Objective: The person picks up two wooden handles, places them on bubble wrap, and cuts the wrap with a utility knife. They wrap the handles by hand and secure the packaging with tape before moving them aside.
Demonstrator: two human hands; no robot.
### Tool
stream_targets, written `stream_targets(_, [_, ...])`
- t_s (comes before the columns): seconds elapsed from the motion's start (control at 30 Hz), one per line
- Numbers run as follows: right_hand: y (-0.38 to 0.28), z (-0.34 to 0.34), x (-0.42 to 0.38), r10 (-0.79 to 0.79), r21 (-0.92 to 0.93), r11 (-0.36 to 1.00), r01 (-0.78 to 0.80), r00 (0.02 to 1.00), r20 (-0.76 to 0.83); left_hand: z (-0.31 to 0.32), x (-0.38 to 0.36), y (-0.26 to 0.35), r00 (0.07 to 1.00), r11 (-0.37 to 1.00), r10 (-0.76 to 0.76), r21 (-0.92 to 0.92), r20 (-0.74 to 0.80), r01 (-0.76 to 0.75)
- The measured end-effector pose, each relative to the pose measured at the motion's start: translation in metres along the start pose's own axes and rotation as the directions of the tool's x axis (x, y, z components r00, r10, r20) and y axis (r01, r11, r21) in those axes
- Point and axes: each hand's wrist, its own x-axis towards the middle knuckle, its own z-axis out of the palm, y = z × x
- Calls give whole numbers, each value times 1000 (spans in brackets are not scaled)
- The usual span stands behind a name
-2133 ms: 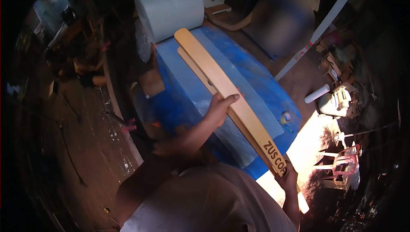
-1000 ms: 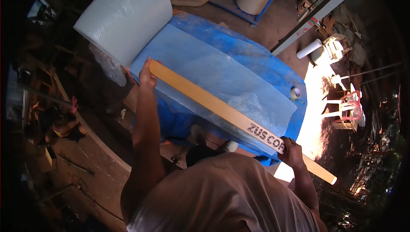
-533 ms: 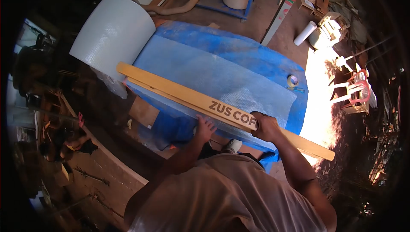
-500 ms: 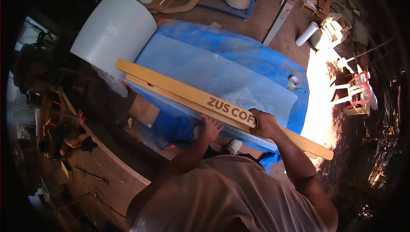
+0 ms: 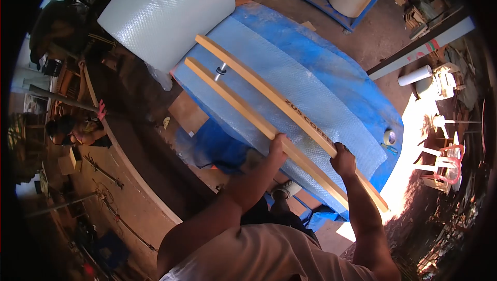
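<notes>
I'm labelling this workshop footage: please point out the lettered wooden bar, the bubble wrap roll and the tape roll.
Lettered wooden bar (image 5: 279,104): head view, on its middle stretch.
Bubble wrap roll (image 5: 168,14): head view, on its curved side.
Tape roll (image 5: 386,137): head view, left part of its ring.

A turn, a wider gap and a second hold
The long pale-wood bar with dark lettering (image 5: 253,80) had tipped, its words now steeply foreshortened, and the plain pale-wood bar (image 5: 233,100) stood out separately, a shiny silver metal fitting (image 5: 220,72) exposed between them. The left hand's grip (image 5: 278,145), open-fingered below the wood half a second earlier, had closed on the plain bar.
</notes>
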Motion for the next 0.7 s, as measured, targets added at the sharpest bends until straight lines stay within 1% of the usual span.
stream_targets(0.03, [1, 8, 12, 6, 19, 1000, -6, 1000, 4, 0, 12, -1, 999, 1000, 29, 4, -14, -29])
stream_targets(0.1, [10, 22, 40, -8, 51, 999, 8, 1000, 18, -3, 39, 6, 999, 999, 17, 40, -39, -16])
stream_targets(0.13, [14, 30, 56, 7, 63, 998, -11, 998, 63, -1, 54, 7, 999, 997, 10, 71, -46, -7])
stream_targets(0.17, [20, 38, 70, -6, 71, 998, 2, 998, 64, 1, 68, 9, 999, 996, -10, 85, -53, 14])
stream_targets(0.23, [28, 52, 98, -28, 78, 997, 22, 996, 82, 1, 92, 20, 998, 986, -1, 164, -68, 12])
stream_targets(0.27, [31, 59, 112, -46, 76, 996, 39, 994, 98, 2, 102, 25, 997, 982, -20, 184, -77, 34])
stream_targets(0.33, [36, 74, 133, -53, 120, 992, 42, 994, 98, -1, 122, 35, 986, 952, -30, 295, -165, 78])
stream_targets(0.4, [42, 85, 147, -64, 108, 993, 50, 989, 135, -12, 151, 38, 981, 939, -50, 327, -190, 111])
stream_targets(0.47, [52, 96, 156, -61, 95, 995, 43, 979, 192, -20, 162, 31, 972, 920, -88, 357, -216, 162])
stream_targets(0.53, [59, 103, 162, -69, 118, 992, 45, 975, 213, -17, 161, 35, 960, 918, -64, 362, -271, 163])
stream_targets(0.6, [66, 113, 168, -95, 88, 993, 78, 974, 204, -16, 163, 37, 960, 873, -43, 457, -277, 172])
stream_targets(0.63, [67, 119, 172, -89, 124, 990, 66, 977, 193, -22, 167, 40, 976, 871, -21, 475, -217, 124])
stream_targets(0.67, [69, 123, 173, -113, 194, 977, 84, 983, 148, -29, 170, 39, 988, 869, -18, 486, -155, 92])
stream_targets(0.7, [78, 140, 180, -121, 205, 974, 93, 985, 126, -23, 161, 38, 987, 819, 56, 573, -151, 41])
